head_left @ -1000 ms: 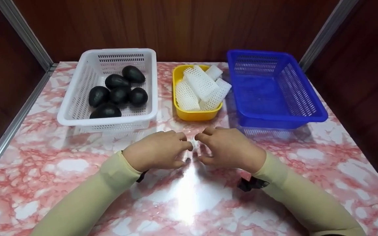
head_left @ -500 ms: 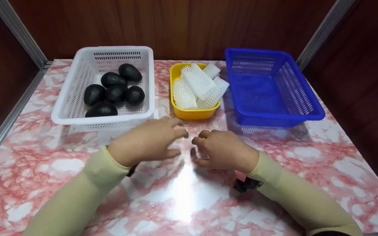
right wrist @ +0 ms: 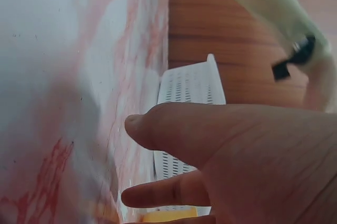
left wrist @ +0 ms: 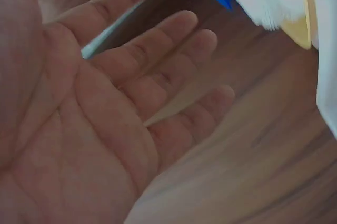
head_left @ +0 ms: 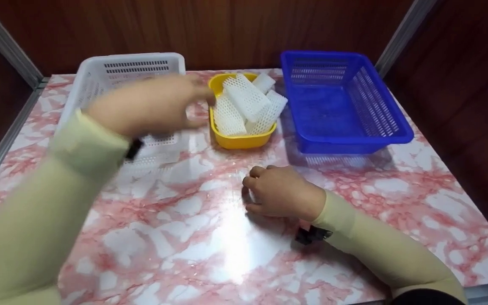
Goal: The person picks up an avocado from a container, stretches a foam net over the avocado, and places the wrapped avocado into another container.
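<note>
Blurred by motion, my left hand [head_left: 151, 103] is raised over the white basket [head_left: 176, 63], its fingers toward the yellow container. In the left wrist view its palm [left wrist: 79, 113] faces the camera, fingers extended and holding nothing. The dark avocados in the basket are hidden behind this hand and arm. My right hand [head_left: 284, 192] is low over the marbled table in front of the yellow container [head_left: 244, 142], fingers loosely bent. Nothing is held by the right hand [right wrist: 237, 155] in the right wrist view. White foam net sleeves [head_left: 248, 99] lie piled in the yellow container.
A blue basket [head_left: 354, 146] with nothing inside stands at the back right. Brown wood-grain panels [head_left: 227, 34] enclose the table [head_left: 176, 262] behind and at the sides. Black wrist devices show on the left wrist [head_left: 134, 149] and right wrist [head_left: 314, 234].
My left hand has risen from the table's middle and moved left and away, over the white basket. The right hand has hardly moved. The head view has shifted slightly.
</note>
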Tool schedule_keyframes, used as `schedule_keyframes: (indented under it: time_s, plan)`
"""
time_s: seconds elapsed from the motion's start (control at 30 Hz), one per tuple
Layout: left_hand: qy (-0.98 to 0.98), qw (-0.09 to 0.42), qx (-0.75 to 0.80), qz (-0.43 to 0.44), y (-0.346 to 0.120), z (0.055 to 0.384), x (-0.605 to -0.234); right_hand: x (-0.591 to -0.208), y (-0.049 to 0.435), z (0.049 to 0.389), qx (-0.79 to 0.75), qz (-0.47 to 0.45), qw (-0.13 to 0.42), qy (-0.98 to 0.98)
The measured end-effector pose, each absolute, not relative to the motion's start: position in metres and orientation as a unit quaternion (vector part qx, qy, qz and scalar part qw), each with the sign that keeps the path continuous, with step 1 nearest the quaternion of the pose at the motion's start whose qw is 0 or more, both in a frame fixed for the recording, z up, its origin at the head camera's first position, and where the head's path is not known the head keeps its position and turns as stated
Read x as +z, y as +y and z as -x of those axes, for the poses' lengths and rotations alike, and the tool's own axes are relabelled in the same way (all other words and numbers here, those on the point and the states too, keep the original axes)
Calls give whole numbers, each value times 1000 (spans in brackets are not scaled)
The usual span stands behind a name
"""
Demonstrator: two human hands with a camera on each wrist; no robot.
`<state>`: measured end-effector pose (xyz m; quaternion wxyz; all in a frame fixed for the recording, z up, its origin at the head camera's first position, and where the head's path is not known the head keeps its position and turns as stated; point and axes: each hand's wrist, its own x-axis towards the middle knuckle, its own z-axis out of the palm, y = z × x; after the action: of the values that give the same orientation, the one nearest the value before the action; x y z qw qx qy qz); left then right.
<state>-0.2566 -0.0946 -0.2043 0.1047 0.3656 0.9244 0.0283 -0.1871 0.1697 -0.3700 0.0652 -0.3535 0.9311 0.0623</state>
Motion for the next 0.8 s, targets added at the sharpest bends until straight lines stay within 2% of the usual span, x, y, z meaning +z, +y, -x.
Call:
schedule_keyframes:
  time_s: [0.2,0.33,0.53,0.8]
  plan:
    - [941,92,50,-321,-112,311,-172,-373,165,187,71,343,73,934]
    - [961,91,68,-251,-124,339,-167,-376,164,186,78,339,69,935]
    - [982,89,72,-152,-138,367,-181,-380,164,181,84,348,65,932]
    - [983,114,98,-106,-157,395,-219,-381,160,180,93,373,68,921]
